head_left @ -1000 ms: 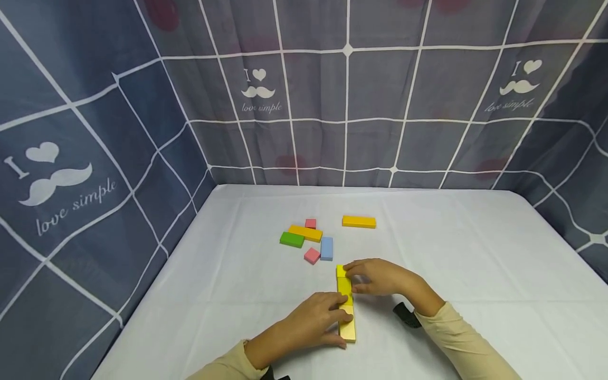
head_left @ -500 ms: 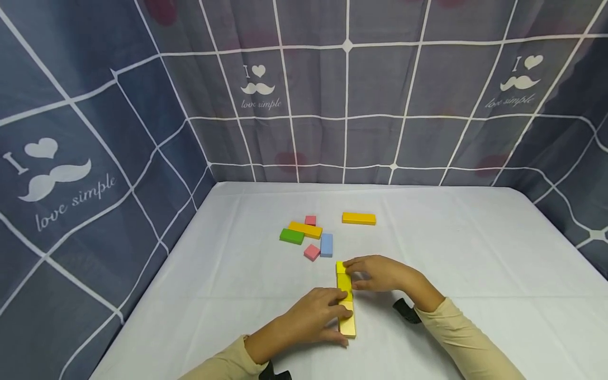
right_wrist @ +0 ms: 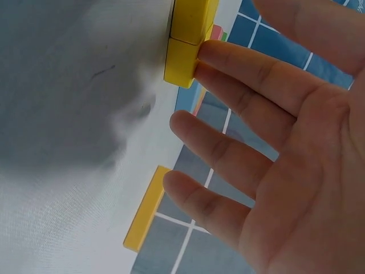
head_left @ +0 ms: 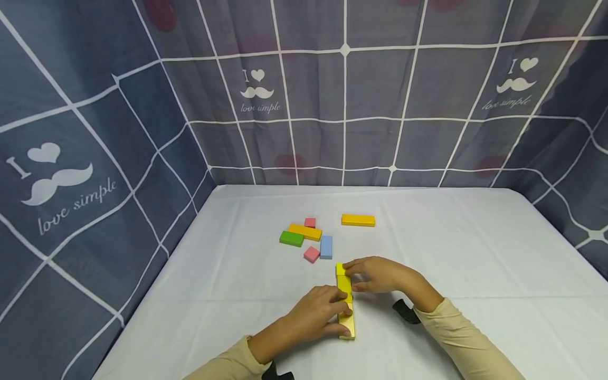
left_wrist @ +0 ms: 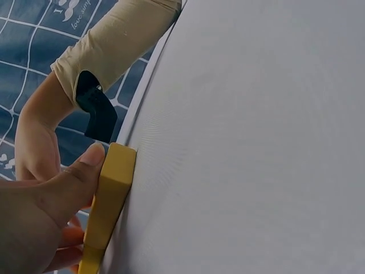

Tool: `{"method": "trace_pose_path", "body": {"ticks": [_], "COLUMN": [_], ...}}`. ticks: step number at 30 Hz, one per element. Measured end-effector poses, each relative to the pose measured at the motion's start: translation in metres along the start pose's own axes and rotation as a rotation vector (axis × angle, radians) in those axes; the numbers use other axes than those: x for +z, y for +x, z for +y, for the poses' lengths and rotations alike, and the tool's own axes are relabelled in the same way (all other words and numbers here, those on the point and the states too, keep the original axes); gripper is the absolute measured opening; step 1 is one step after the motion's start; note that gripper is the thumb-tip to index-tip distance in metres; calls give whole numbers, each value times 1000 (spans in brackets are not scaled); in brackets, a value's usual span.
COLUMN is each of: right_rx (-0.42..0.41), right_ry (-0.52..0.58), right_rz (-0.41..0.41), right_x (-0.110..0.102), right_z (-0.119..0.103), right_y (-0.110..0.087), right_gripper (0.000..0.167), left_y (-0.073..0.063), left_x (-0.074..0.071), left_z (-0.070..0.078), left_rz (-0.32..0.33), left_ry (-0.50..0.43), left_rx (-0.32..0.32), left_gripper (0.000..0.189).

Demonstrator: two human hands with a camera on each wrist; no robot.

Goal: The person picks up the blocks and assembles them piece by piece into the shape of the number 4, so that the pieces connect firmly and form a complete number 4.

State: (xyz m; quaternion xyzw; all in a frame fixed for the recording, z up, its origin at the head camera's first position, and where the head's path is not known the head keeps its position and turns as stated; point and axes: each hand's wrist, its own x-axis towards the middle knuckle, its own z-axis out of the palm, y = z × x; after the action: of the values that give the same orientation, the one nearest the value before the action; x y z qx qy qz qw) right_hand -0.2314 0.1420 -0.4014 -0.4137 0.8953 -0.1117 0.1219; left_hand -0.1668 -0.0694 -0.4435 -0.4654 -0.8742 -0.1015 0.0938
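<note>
Running straight away from the person, a row of yellow blocks lies end to end on the white table: a small one farthest, a longer one in the middle, a paler-looking one nearest. At the row's near part, from its left side, the left hand rests unclenched, thumb and fingertips touching the blocks. At the row's far part, from its right side, the right hand stretches out loosely, not grasping; two nearly straight fingertips touch the small end block, while the two outer fingers are spread apart from it.

Beyond the row and a little left of it lies a blue block, with a pink block just beside it. Farther out in that direction, a green block touches an orange block, with a second pink block behind. Well beyond the row, slightly right, lies another orange block. Farthest from the row hangs a grey gridded curtain.
</note>
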Motion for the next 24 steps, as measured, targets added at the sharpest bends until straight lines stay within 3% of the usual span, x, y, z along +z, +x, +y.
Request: {"method": "trace_pose_path", "body": {"ticks": [5, 10, 13, 24], "right_rx": [0, -12, -12, 23], "right_ry": [7, 13, 12, 63], "right_rz": [-6, -16, -23, -28], "right_x": [0, -1, -1, -1], "right_z": [1, 2, 4, 4], "right_y": [0, 1, 1, 0], "right_gripper": [41, 41, 41, 42], "left_y": [0, 2, 4, 9], "left_x": [1, 2, 3, 4], "left_z": [1, 0, -3, -7], "left_rz": [33, -40, -80, -205], "left_ry": [71, 58, 31, -20], "left_rx": [-58, -241, -314, -380], "left_gripper": [55, 96, 111, 114]}}
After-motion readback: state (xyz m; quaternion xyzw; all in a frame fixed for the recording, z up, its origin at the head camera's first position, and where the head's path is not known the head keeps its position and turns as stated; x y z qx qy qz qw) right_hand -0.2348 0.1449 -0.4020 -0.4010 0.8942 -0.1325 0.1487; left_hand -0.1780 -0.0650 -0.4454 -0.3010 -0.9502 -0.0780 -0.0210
